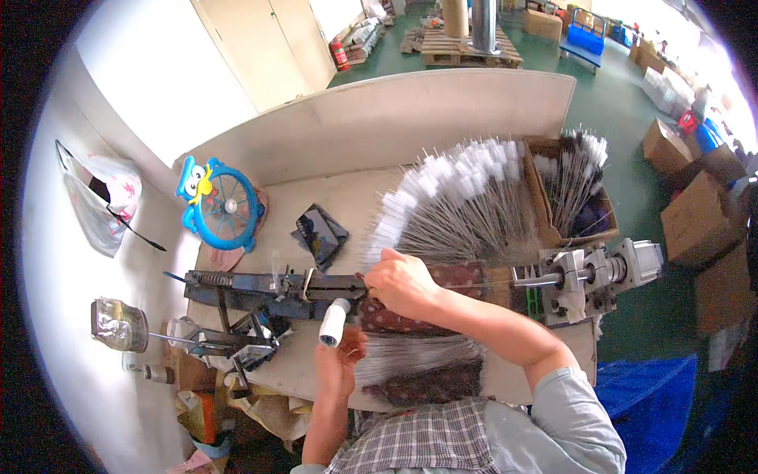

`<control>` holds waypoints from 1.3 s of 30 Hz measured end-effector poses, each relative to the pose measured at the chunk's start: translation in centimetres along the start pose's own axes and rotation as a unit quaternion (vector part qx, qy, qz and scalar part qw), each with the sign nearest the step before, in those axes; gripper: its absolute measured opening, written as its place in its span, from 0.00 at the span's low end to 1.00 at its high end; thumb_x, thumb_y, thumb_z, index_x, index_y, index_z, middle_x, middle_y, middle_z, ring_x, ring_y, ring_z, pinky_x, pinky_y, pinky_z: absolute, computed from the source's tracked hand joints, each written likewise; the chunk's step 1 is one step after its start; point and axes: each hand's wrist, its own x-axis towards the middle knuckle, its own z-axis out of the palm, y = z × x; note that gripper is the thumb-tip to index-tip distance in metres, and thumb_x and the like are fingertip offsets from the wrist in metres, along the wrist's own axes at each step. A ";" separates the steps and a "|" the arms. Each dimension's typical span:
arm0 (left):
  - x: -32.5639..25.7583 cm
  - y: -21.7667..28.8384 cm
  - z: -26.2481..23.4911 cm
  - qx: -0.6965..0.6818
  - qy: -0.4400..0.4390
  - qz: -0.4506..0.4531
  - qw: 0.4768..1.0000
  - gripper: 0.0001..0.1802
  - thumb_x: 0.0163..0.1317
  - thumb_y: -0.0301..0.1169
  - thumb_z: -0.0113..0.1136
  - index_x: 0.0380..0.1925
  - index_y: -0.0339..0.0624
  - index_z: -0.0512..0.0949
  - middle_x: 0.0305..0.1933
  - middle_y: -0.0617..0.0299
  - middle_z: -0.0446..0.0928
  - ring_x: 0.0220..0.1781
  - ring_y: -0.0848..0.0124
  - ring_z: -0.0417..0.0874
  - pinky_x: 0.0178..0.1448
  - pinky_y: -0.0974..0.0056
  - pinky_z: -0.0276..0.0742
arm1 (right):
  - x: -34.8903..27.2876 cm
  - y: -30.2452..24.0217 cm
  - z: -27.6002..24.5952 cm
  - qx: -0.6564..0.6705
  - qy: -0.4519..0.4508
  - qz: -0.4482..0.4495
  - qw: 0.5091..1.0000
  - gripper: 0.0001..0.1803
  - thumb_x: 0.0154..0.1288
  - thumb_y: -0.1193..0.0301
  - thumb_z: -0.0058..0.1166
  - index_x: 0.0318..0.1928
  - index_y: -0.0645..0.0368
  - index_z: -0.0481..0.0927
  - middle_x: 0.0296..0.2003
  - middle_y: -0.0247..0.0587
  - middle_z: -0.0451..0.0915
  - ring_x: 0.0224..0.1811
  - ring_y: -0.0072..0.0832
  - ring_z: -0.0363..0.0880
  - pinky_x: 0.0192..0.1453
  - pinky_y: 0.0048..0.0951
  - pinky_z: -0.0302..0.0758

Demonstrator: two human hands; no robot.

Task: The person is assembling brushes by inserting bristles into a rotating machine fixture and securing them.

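Note:
My right hand [399, 283] is closed at the right end of a dark metal bar fixture [324, 286], fingers pinched together. Whatever sits in that pinch is hidden. A thin wire line seems to run from near this hand toward a metal spindle [537, 280] on the right. Just below a white plastic tube handle [334, 320], my left hand [343, 362] is blurred, and whether it touches the handle is unclear. Below the right forearm lies a bundle of thin wires [418, 354] on dark dotted cloth. White-tipped wire brushes [466, 186] fan out beyond my right hand.
A motor [638, 261] stands at the table's right end. Behind it, a cardboard box [545, 205] holds black- and white-tipped brushes. A blue toy-shaped fan [225, 207] and a dark flat object [320, 235] sit at the back left. A low board [379, 118] closes off the far edge.

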 end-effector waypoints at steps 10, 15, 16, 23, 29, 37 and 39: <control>4.0 -2.1 1.7 0.358 0.004 0.080 0.930 0.22 0.49 0.45 0.67 0.17 0.33 0.79 0.14 0.66 0.74 0.19 0.81 0.69 0.25 0.71 0.66 | 0.2 -0.9 -0.6 -0.021 -0.031 0.047 0.998 0.07 0.45 0.67 0.57 0.17 0.53 0.75 0.21 0.30 0.75 0.32 0.33 0.72 0.36 0.32 0.73; 4.3 -2.8 2.2 0.219 -0.022 0.112 0.969 0.17 0.54 0.39 0.63 0.28 0.33 0.79 0.25 0.60 0.78 0.26 0.78 0.75 0.30 0.68 0.72 | -0.9 -0.8 -2.3 -0.007 0.061 -0.014 0.998 0.05 0.47 0.68 0.57 0.22 0.54 0.78 0.21 0.30 0.74 0.33 0.32 0.73 0.35 0.32 0.73; 4.1 -2.9 2.9 0.220 -0.020 0.109 0.969 0.17 0.54 0.39 0.63 0.28 0.33 0.79 0.25 0.60 0.78 0.26 0.78 0.75 0.30 0.68 0.72 | -1.7 -0.8 -3.0 -0.004 0.060 -0.013 0.998 0.05 0.47 0.68 0.57 0.22 0.54 0.78 0.21 0.30 0.74 0.33 0.32 0.73 0.35 0.32 0.73; 4.0 -4.3 4.9 0.055 -0.018 0.071 0.996 0.04 0.51 0.22 0.55 0.26 0.37 0.70 0.25 0.57 0.76 0.25 0.70 0.78 0.31 0.66 0.75 | -6.7 -0.6 -1.6 0.083 0.018 0.022 0.996 0.05 0.51 0.70 0.52 0.32 0.53 0.75 0.24 0.36 0.72 0.26 0.34 0.77 0.30 0.36 0.75; 5.0 -4.6 0.6 0.447 -0.044 0.134 0.884 0.14 0.53 0.30 0.62 0.35 0.36 0.70 0.32 0.56 0.77 0.29 0.71 0.78 0.35 0.65 0.74 | -6.8 1.0 3.3 0.015 -0.060 0.077 0.995 0.12 0.53 0.66 0.57 0.38 0.54 0.76 0.29 0.38 0.71 0.33 0.34 0.77 0.33 0.35 0.76; 2.1 -2.3 -12.2 -0.156 0.207 -0.046 0.965 0.18 0.58 0.49 0.59 0.36 0.47 0.73 0.30 0.68 0.75 0.33 0.74 0.76 0.37 0.66 0.74 | -7.1 0.2 0.0 0.078 -0.066 0.046 0.994 0.05 0.53 0.75 0.53 0.33 0.59 0.76 0.30 0.40 0.72 0.34 0.37 0.76 0.35 0.34 0.77; 2.1 -1.7 -13.9 -0.199 0.223 -0.042 0.953 0.16 0.59 0.47 0.59 0.34 0.48 0.74 0.29 0.70 0.74 0.31 0.74 0.75 0.36 0.67 0.73 | -6.9 0.0 0.0 0.111 -0.078 0.055 0.989 0.10 0.53 0.75 0.57 0.38 0.61 0.77 0.33 0.43 0.74 0.34 0.42 0.75 0.38 0.36 0.75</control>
